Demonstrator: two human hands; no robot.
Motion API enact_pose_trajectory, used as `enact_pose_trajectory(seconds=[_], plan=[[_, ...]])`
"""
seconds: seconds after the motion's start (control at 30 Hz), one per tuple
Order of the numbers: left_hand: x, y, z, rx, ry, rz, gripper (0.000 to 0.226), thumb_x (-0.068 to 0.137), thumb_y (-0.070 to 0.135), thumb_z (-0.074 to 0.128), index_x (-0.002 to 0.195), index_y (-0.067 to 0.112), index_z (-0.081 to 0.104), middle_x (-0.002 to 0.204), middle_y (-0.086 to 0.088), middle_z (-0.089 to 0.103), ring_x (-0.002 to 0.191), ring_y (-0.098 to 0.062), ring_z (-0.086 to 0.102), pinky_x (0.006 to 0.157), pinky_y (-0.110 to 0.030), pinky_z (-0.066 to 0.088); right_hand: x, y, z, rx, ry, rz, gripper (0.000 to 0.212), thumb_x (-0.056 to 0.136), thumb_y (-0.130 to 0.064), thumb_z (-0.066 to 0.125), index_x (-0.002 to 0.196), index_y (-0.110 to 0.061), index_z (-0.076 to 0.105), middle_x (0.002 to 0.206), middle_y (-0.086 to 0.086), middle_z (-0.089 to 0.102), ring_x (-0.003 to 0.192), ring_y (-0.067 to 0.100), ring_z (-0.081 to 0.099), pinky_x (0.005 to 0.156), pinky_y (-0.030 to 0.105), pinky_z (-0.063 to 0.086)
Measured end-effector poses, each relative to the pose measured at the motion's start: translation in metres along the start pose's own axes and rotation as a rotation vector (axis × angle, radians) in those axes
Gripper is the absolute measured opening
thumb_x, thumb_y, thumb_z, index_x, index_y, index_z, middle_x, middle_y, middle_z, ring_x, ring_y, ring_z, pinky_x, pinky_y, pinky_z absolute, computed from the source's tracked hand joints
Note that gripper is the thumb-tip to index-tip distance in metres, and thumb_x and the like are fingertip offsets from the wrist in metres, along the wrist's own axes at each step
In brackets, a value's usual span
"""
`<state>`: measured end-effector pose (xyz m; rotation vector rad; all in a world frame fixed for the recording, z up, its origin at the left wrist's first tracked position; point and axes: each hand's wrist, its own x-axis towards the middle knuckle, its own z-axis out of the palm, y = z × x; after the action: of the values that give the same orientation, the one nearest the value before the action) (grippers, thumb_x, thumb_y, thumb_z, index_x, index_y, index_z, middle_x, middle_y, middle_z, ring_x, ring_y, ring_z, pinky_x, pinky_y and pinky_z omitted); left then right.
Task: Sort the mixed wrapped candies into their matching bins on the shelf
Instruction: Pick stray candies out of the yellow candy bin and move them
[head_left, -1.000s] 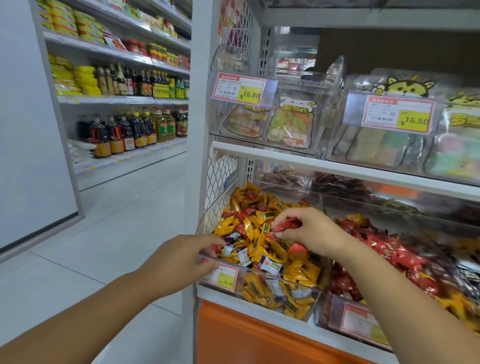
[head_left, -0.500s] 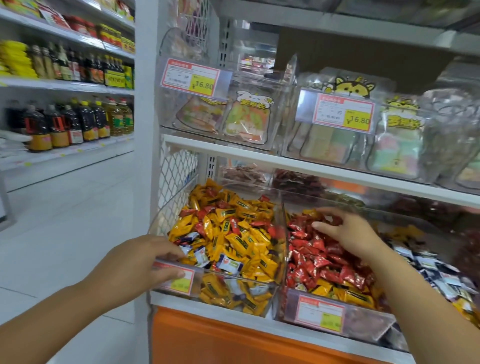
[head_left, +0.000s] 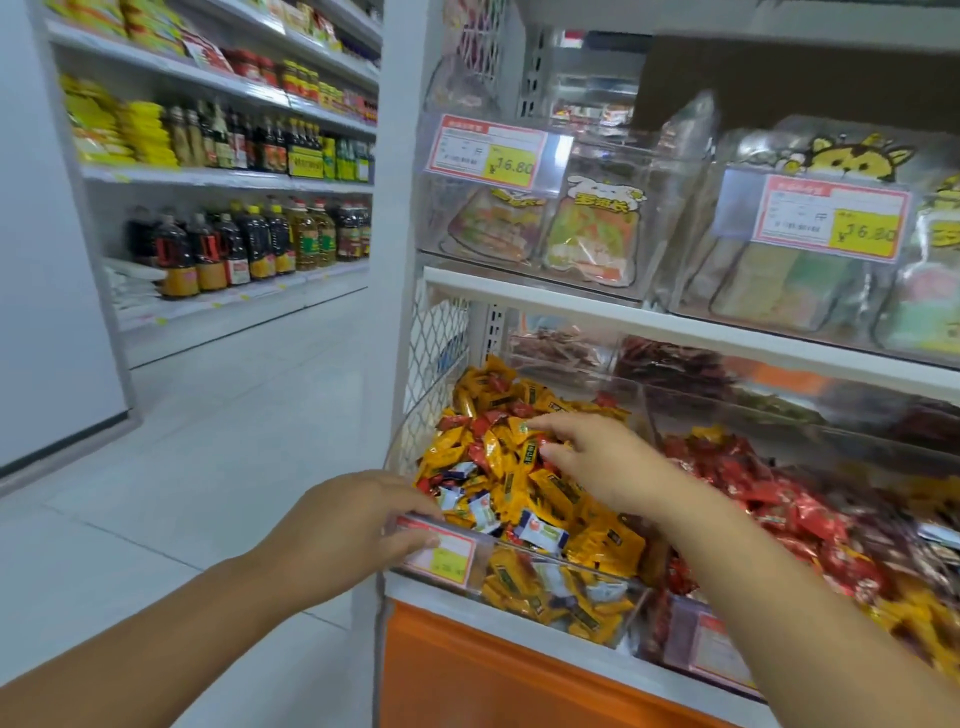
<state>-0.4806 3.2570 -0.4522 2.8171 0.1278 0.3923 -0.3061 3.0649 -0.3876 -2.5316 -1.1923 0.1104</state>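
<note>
Left hand, lower centre of frame: fingers curled over the front-left rim of the left bin, thumb pressed on the face of its price label. State: grasping the bin edge.

Left bin: clear plastic, lower centre, sitting above an orange panel. Contents mixed. Mostly yellow candies. A few white-and-blue candies lie near the front, and scattered red candies toward the back.

Right hand, centre of frame, low over the pile in the left bin. Index finger stretched toward frame left, thumb below it, other fingers loosely bent. 1 red wrapper lies between index tip and thumb; cannot tell whether it is pinched or only touched.

Right bin, just beside the left bin toward frame right. It holds a red pile, with yellow wrappers at the lower right edge of frame.

Behind both: shallow clear trays of dark snacks, blurred.

Upper shelf, upper right: clear bins of bagged sweets, 2 tags reading 16.80.

Upper left: aisle shelving with bottles.
</note>
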Motion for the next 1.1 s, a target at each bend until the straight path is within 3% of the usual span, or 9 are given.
enact_pose_trajectory(seconds=[0.07, 0.17, 0.3, 0.4, 0.47, 0.67, 0.87, 1.0, 1.1], plan=[[-0.001, -0.001, 0.000, -0.013, -0.007, 0.004, 0.032, 0.087, 0.053, 0.060, 0.118, 0.045, 0.063, 0.112, 0.023, 0.063, 0.097, 0.008, 0.048, 0.076, -0.009, 0.037, 0.019, 0.000, 0.021, -0.026, 0.021, 0.088, 0.046, 0.100, -0.023, 0.049, 0.145, -0.023, 0.040, 0.150, 0.003, 0.040, 0.137, 0.021, 0.037, 0.108, 0.029, 0.031], [-0.001, -0.002, 0.003, -0.020, -0.014, -0.004, 0.033, 0.088, 0.051, 0.059, 0.120, 0.045, 0.061, 0.117, 0.022, 0.063, 0.101, 0.008, 0.047, 0.075, -0.004, 0.031, 0.038, 0.004, 0.046, -0.112, 0.107, 0.204, 0.050, 0.095, -0.011, 0.051, 0.143, -0.012, 0.039, 0.137, 0.012, 0.052, 0.129, 0.028, 0.044, 0.107, 0.030, 0.031], [-0.001, 0.000, 0.001, -0.047, -0.007, -0.022, 0.033, 0.089, 0.049, 0.059, 0.121, 0.044, 0.062, 0.117, 0.019, 0.063, 0.104, 0.004, 0.049, 0.082, -0.014, 0.040, 0.047, 0.008, 0.058, -0.036, 0.220, 0.253, 0.051, 0.086, 0.003, 0.051, 0.134, -0.015, 0.050, 0.121, 0.009, 0.063, 0.114, 0.028, 0.057, 0.089, 0.032, 0.045], [-0.001, 0.002, 0.002, -0.050, -0.012, -0.026, 0.034, 0.090, 0.049, 0.058, 0.123, 0.044, 0.060, 0.120, 0.019, 0.061, 0.106, 0.003, 0.048, 0.082, -0.014, 0.041, 0.051, 0.006, 0.043, 0.016, 0.483, 0.184, 0.047, 0.086, 0.004, 0.050, 0.126, -0.019, 0.060, 0.120, 0.007, 0.066, 0.104, 0.026, 0.063, 0.088, 0.033, 0.050], [-0.002, 0.001, 0.003, -0.060, -0.006, -0.027, 0.034, 0.090, 0.049, 0.057, 0.123, 0.045, 0.059, 0.120, 0.019, 0.060, 0.106, 0.004, 0.048, 0.080, -0.012, 0.040, 0.057, -0.004, 0.036, 0.090, 0.549, 0.061, 0.047, 0.089, 0.003, 0.048, 0.127, -0.022, 0.061, 0.122, 0.004, 0.066, 0.096, 0.022, 0.066, 0.088, 0.031, 0.051], [-0.003, 0.003, 0.005, -0.111, 0.022, -0.048, 0.031, 0.089, 0.048, 0.059, 0.120, 0.045, 0.061, 0.113, 0.024, 0.058, 0.099, 0.009, 0.045, 0.074, -0.004, 0.035, 0.085, -0.008, 0.056, 0.053, 0.295, -0.020, 0.041, 0.095, -0.004, 0.046, 0.128, -0.024, 0.061, 0.133, 0.002, 0.060, 0.119, 0.021, 0.056, 0.097, 0.026, 0.041], [-0.005, 0.002, 0.007, -0.117, 0.021, -0.071, 0.033, 0.089, 0.047, 0.060, 0.122, 0.045, 0.059, 0.118, 0.023, 0.058, 0.099, 0.010, 0.043, 0.072, -0.001, 0.033, 0.095, -0.004, 0.070, -0.084, 0.073, -0.029, 0.048, 0.097, -0.018, 0.052, 0.142, -0.033, 0.043, 0.143, 0.009, 0.043, 0.130, 0.032, 0.038, 0.108, 0.036, 0.032], [-0.003, 0.003, 0.007, -0.105, 0.023, -0.070, 0.033, 0.089, 0.047, 0.060, 0.122, 0.045, 0.059, 0.120, 0.021, 0.059, 0.100, 0.009, 0.043, 0.073, -0.002, 0.033, 0.098, -0.005, 0.073, -0.113, 0.039, -0.001, 0.044, 0.097, -0.024, 0.053, 0.139, -0.031, 0.046, 0.142, 0.007, 0.039, 0.130, 0.032, 0.037, 0.109, 0.037, 0.033], [-0.003, 0.003, 0.007, -0.102, 0.019, -0.077, 0.033, 0.089, 0.047, 0.060, 0.122, 0.045, 0.059, 0.121, 0.021, 0.059, 0.102, 0.008, 0.044, 0.076, -0.004, 0.034, 0.095, -0.006, 0.074, -0.135, 0.094, -0.041, 0.025, 0.093, -0.023, 0.059, 0.118, -0.023, 0.060, 0.124, 0.007, 0.047, 0.119, 0.030, 0.044, 0.097, 0.032, 0.037]])
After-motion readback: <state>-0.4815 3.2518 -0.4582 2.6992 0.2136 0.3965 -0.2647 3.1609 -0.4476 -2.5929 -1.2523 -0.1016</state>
